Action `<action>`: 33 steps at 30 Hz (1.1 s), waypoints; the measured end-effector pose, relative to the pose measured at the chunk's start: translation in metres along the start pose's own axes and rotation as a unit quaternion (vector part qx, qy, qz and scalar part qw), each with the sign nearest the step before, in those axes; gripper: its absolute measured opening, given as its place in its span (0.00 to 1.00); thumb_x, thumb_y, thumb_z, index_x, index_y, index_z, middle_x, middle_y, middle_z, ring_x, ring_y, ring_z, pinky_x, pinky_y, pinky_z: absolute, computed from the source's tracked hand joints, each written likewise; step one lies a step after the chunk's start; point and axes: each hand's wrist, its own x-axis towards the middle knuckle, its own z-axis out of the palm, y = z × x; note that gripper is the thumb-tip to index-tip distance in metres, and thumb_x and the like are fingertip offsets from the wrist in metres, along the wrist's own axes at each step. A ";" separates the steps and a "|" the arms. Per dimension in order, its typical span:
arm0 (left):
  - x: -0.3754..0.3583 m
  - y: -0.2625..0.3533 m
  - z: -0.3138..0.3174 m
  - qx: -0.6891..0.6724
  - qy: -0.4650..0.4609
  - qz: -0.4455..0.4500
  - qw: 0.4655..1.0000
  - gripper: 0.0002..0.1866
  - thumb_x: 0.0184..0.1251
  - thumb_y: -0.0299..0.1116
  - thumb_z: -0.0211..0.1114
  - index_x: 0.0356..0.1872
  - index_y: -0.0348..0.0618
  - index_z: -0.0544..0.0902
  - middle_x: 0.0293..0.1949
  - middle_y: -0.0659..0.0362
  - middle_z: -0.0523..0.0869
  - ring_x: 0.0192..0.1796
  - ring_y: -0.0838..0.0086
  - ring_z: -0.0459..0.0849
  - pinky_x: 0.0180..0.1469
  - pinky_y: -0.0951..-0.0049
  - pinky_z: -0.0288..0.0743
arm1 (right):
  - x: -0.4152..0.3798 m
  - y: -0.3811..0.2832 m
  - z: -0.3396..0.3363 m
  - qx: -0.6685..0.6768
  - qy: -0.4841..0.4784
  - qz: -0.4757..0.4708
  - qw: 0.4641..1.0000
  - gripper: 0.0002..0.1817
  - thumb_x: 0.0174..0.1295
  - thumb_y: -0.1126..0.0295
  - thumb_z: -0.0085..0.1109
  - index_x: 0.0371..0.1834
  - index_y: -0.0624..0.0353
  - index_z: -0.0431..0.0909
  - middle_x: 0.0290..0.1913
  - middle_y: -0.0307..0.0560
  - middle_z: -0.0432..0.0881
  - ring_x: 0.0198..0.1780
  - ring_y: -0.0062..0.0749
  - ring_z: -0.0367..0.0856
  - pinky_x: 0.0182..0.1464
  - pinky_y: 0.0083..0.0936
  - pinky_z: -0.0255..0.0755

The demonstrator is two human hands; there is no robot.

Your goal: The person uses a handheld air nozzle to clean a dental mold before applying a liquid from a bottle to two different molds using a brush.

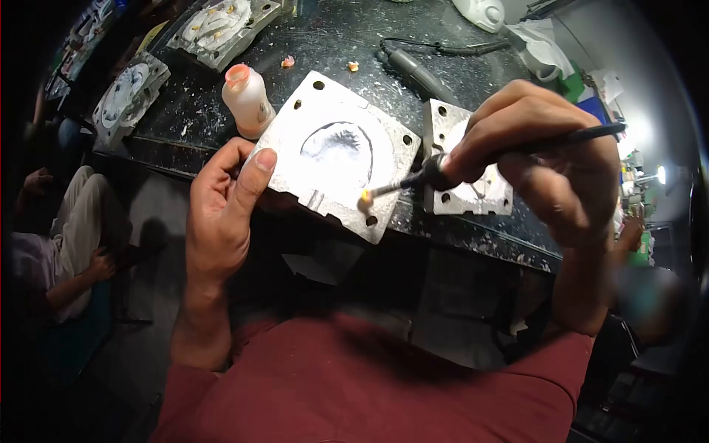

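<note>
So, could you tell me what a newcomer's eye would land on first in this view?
Most likely the square metal mould plate at the centre, gripped at its left edge by the left hand over the edge of the dark workbench. Next, the right hand holds a thin black tool whose small pale tip touches the plate's lower right. Just behind the plate stands a small bottle with an orange cap.

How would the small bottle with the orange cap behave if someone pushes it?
The bottle stands upright, taller than wide, so a push near the cap may tip it. It looks like light plastic, so it would probably slide easily. Its round body might roll once it falls.
</note>
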 end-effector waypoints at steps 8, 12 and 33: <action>0.011 0.021 0.004 0.226 0.015 -0.064 0.972 0.18 0.79 0.42 0.61 0.33 0.38 0.80 0.21 0.70 0.73 0.25 0.90 0.66 0.25 0.80 0.55 | -0.006 0.018 -0.001 -0.020 0.039 0.018 0.999 0.12 0.65 0.67 0.61 0.36 0.66 0.87 0.32 0.51 0.87 0.36 0.34 0.86 0.36 0.25 0.80; 0.012 0.017 0.006 0.262 0.027 -0.003 0.965 0.19 0.79 0.41 0.62 0.30 0.36 0.78 0.19 0.69 0.68 0.25 0.89 0.61 0.25 0.76 0.51 | -0.005 0.013 -0.003 -0.094 0.056 0.037 0.993 0.07 0.64 0.73 0.62 0.35 0.64 0.87 0.31 0.48 0.86 0.36 0.32 0.86 0.36 0.24 0.79; 0.036 0.016 -0.019 0.349 0.180 0.151 0.907 0.26 0.57 0.45 0.81 0.48 0.41 0.80 0.38 0.59 0.83 0.37 0.78 0.77 0.37 0.76 0.69 | 0.005 0.014 0.038 -0.090 0.102 0.032 0.990 0.19 0.56 0.90 0.61 0.46 0.58 0.88 0.45 0.44 0.88 0.49 0.31 0.87 0.48 0.27 0.83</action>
